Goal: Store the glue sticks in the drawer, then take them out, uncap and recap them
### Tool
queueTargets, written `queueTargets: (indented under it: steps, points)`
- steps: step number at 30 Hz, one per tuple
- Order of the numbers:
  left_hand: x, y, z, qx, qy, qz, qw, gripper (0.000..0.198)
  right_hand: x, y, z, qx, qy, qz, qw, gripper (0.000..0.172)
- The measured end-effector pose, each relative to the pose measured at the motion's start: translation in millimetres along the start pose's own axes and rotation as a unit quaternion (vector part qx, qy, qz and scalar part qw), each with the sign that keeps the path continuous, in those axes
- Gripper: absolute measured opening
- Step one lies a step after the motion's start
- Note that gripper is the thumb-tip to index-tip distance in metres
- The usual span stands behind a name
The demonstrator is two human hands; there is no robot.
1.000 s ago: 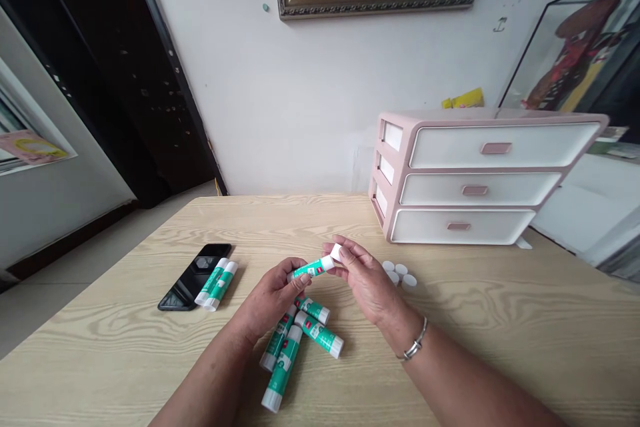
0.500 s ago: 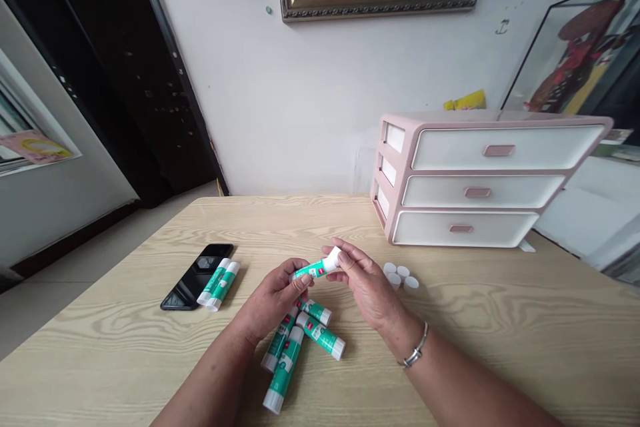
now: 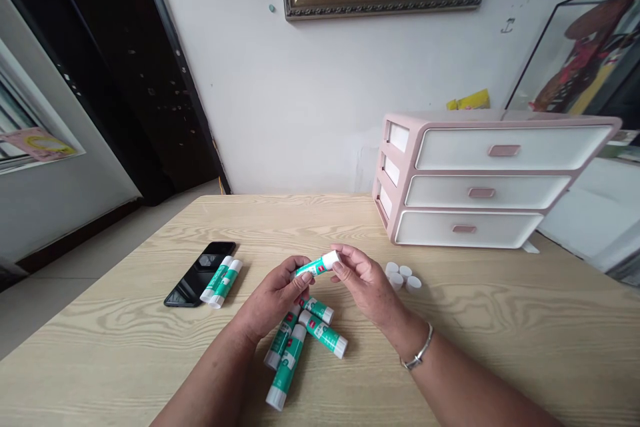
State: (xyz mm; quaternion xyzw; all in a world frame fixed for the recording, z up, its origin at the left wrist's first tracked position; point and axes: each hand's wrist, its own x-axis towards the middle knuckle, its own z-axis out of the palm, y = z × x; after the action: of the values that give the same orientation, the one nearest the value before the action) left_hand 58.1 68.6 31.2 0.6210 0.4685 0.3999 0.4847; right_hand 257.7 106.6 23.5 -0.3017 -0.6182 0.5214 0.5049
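Green-and-white glue stick (image 3: 315, 267) tilted above worktop (image 3: 500, 320): L hand (image 3: 274, 291) curled round lower end, thumb on top; R hand (image 3: 369, 287) pinching white cap (image 3: 330, 259) at other end. Prob. light, stiff, slightly slick plastic, not v. fragile; best gripped mid-length, w/ gentle pressure.

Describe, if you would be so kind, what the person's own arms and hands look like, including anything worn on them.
The left hand and right hand are both without gloves, and no sleeves show on the visible forearms. A thin silver-coloured bracelet with a small raised fitting circles the right wrist; none shows on the left.
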Motion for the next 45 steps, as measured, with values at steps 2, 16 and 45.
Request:
queueTargets:
  steps: [2, 16, 45]
  points:
    - [-0.5, 2.6, 0.2, 0.018, -0.002, -0.004, 1.000, 0.040, -0.4, 2.4, 1.7, -0.004, -0.005, -0.014, 1.000, 0.038]
    - [-3.1, 17.3, 7.5, 0.032, 0.040, 0.046, 0.998, 0.037, -17.6, -2.8, 17.0, -0.159, -0.040, -0.102, 0.981, 0.040]
    - [4.0, -0.6, -13.2, -0.290, 0.143, -0.046, 0.945, 0.036, -2.5, 20.3, -9.2, -0.128, 0.036, -0.027, 0.991, 0.042]
